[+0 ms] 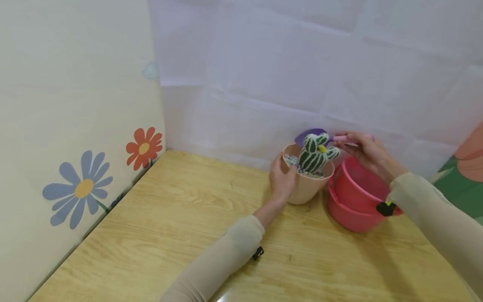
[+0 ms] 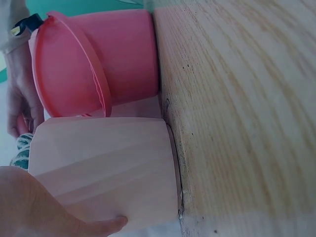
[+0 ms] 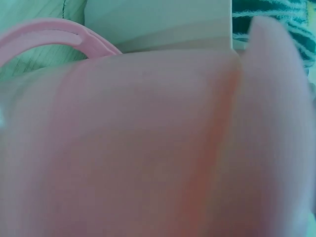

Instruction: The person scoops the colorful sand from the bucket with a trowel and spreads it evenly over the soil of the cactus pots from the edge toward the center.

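A green-and-white crocheted cactus (image 1: 312, 161) with a yellow flower stands in a pale peach pot (image 1: 307, 188), among small multicoloured pebbles (image 1: 292, 160). The left hand (image 1: 282, 178) holds the pot by its left side, thumb at the rim in the head view. In the left wrist view, a fingertip lies on the pot wall (image 2: 108, 163). The right hand (image 1: 364, 151) grips the pink handle of a toy shovel (image 1: 341, 138). Its purple blade (image 1: 307, 134) is behind the cactus, above the pot's far rim. Part of the blade is hidden by the cactus.
A pink bucket (image 1: 347, 212) with a handle stands right of the pot, under the right forearm. Both rest on a wood-grain table (image 1: 181, 218), near a pale sheet (image 1: 256, 84) at the back. A wall with painted flowers (image 1: 84, 188) borders the left edge.
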{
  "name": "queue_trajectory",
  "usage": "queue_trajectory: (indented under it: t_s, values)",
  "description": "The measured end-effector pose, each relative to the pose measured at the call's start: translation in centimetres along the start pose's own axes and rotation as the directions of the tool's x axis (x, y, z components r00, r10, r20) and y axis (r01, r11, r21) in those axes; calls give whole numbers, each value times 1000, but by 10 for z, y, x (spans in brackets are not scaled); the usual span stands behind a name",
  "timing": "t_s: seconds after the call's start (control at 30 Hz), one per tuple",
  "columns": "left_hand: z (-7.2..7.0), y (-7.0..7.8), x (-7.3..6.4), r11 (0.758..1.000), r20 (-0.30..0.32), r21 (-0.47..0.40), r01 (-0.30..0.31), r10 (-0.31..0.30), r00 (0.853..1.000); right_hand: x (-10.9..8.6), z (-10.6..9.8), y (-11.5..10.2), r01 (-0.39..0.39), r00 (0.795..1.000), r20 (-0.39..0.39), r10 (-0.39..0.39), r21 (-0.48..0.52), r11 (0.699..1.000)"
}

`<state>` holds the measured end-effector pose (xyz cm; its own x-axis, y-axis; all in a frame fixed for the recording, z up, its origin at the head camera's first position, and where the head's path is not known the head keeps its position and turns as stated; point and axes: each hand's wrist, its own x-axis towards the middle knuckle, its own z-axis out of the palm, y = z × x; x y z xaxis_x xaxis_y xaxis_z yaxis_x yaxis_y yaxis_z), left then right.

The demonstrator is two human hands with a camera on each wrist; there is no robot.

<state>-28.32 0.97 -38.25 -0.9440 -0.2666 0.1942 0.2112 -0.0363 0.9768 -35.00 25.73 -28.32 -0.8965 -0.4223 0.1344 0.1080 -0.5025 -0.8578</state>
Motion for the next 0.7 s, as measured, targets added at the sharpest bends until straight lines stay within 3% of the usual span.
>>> queue_trajectory:
  t_s: [0.2,0.43,0.7]
  values:
    - [1,-1,1,1000,-12,18,-13,13,1000,-3,3,-4,36,999,-11,-36,-44,998]
    - [3,-2,-1,1000,-2,4,-11,11,1000,-22,9,-16,88,995,-46,-92,-82,993]
    - [-4,-4,1,1000,21,9,-9,9,1000,-44,27,-25,167,982,-69,-175,-102,981]
